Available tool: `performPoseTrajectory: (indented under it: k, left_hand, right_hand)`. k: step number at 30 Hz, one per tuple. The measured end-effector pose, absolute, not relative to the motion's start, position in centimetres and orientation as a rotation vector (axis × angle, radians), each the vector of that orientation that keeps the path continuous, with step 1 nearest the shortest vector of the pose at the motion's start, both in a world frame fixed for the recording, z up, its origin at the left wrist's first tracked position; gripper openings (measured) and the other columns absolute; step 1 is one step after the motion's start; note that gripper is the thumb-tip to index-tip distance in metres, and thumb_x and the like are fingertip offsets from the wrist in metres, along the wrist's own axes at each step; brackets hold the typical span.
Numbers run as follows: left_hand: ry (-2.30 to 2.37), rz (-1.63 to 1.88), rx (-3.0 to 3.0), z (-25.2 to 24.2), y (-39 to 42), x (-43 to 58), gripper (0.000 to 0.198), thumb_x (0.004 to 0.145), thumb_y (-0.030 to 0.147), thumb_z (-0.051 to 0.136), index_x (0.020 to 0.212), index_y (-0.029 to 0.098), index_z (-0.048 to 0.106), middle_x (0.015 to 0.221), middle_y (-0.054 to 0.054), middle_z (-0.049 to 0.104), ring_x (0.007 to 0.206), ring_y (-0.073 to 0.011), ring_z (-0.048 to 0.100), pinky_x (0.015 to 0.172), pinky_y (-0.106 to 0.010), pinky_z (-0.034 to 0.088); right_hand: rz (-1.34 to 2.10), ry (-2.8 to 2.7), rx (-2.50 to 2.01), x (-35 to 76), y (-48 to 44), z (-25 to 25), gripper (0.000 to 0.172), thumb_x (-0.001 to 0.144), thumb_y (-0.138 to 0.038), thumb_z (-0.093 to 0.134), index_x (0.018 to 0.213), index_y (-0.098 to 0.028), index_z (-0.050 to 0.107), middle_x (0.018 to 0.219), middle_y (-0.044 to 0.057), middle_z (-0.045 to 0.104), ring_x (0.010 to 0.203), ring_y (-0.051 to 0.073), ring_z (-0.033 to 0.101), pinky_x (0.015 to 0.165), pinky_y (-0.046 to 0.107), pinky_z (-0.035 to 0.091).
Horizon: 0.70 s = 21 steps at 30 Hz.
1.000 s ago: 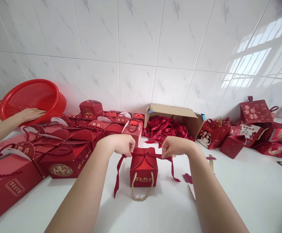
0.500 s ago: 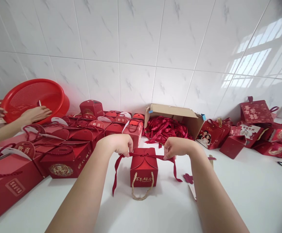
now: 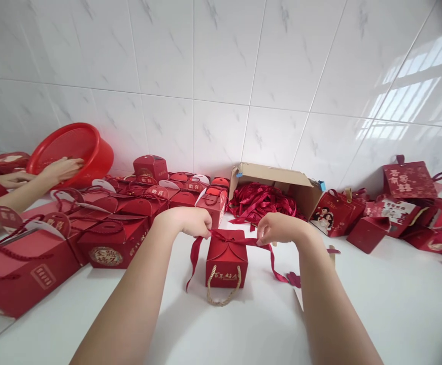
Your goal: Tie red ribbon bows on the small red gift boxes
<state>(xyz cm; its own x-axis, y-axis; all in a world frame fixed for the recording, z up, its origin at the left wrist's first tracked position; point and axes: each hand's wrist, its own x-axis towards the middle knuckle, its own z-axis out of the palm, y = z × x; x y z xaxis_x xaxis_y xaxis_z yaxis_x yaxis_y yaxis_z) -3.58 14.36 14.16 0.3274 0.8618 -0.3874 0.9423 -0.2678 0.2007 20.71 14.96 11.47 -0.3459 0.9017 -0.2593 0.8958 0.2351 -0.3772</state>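
A small red gift box [image 3: 226, 258] with gold lettering and a tan rope handle stands on the white counter [image 3: 243, 329] in front of me. A dark red ribbon [image 3: 231, 239] runs across its folded top. My left hand [image 3: 190, 224] pinches the ribbon at the box's left top edge. My right hand [image 3: 277, 228] pinches it at the right. Both loose ends hang down beside the box.
Several red gift boxes [image 3: 114, 243] crowd the left and back. An open cardboard carton [image 3: 277, 180] full of red ribbons lies behind. More red boxes and bags [image 3: 392, 208] sit at the right. Another person's hands [image 3: 59, 170] touch a red plastic basin [image 3: 74, 152] at far left.
My hands have drawn the ribbon tighter across the box top and the view shifted slightly. The other person's hands tilted the red basin up and to the right.
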Motion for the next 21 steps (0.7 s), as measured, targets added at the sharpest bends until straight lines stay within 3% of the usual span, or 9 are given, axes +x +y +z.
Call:
performPoseTrajectory:
  k: [3,6,8,10,13,17,19,21]
  left_hand:
    - [1.616,-0.169,2.175,13.2,14.0,-3.1,0.027,0.091,0.037,0.056,0.105,0.014,0.062,0.103,-0.006,0.065,0.089,-0.0178,0.064,0.079,-0.038,0.054]
    - [1.631,0.082,2.138,11.1,13.2,-2.7,0.030,0.092,0.038,0.054,0.111,0.015,0.061,0.110,-0.008,0.064,0.095,-0.0195,0.063,0.083,-0.041,0.053]
    - [1.632,0.274,2.082,9.4,12.6,-2.7,0.031,0.093,0.039,0.053,0.111,0.016,0.060,0.111,-0.008,0.064,0.096,-0.0200,0.063,0.085,-0.041,0.053]
    - [1.607,0.441,1.994,7.9,12.0,-2.8,0.032,0.093,0.040,0.053,0.111,0.015,0.060,0.110,-0.007,0.064,0.096,-0.0204,0.063,0.085,-0.041,0.053]
    - [1.523,0.605,1.821,6.1,11.8,-3.1,0.033,0.092,0.038,0.054,0.115,0.015,0.059,0.112,-0.008,0.063,0.096,-0.0204,0.063,0.082,-0.041,0.054]
    - [1.404,0.669,1.589,4.1,12.2,-3.9,0.033,0.092,0.035,0.056,0.118,0.015,0.057,0.114,-0.009,0.062,0.095,-0.0196,0.063,0.080,-0.040,0.055]
    - [1.349,0.666,1.488,3.5,12.6,-4.5,0.033,0.092,0.035,0.056,0.117,0.015,0.057,0.113,-0.008,0.062,0.094,-0.0193,0.064,0.079,-0.039,0.055]
    - [1.297,0.661,1.399,3.0,12.9,-5.1,0.032,0.092,0.036,0.056,0.116,0.015,0.058,0.111,-0.008,0.063,0.092,-0.0187,0.064,0.078,-0.038,0.055]
  right_hand:
    - [0.660,-2.426,-1.717,20.3,14.2,11.7,0.020,0.080,-0.032,0.060,0.091,-0.019,0.071,0.091,0.007,0.071,0.069,0.020,0.066,0.060,0.031,0.050]
    - [0.513,-2.350,-1.567,19.5,13.0,10.6,0.031,0.089,-0.035,0.049,0.111,-0.020,0.064,0.116,0.009,0.065,0.098,0.024,0.064,0.081,0.035,0.051]
    - [0.400,-2.225,-1.361,19.0,12.0,8.9,0.030,0.093,-0.035,0.043,0.112,-0.020,0.062,0.120,0.010,0.062,0.110,0.023,0.059,0.093,0.035,0.047]
    - [0.343,-2.051,-1.156,18.6,11.1,6.6,0.028,0.095,-0.035,0.041,0.102,-0.019,0.063,0.112,0.011,0.063,0.108,0.022,0.059,0.096,0.035,0.045]
    - [0.500,-1.849,-1.085,18.2,10.6,3.1,0.027,0.093,-0.042,0.046,0.103,-0.020,0.058,0.113,0.011,0.061,0.104,0.022,0.060,0.096,0.037,0.046]
    - [0.943,-1.628,-1.125,18.2,11.1,0.5,0.046,0.082,-0.056,0.058,0.110,-0.021,0.049,0.119,0.010,0.056,0.090,0.019,0.061,0.082,0.033,0.050]
    - [1.118,-1.560,-1.125,18.4,11.4,0.1,0.053,0.076,-0.060,0.064,0.107,-0.022,0.048,0.107,0.006,0.057,0.076,0.014,0.056,0.070,0.029,0.047]
    - [1.244,-1.539,-1.113,18.7,11.6,0.1,0.049,0.073,-0.063,0.065,0.093,-0.021,0.051,0.083,0.000,0.055,0.064,0.012,0.047,0.062,0.026,0.042]
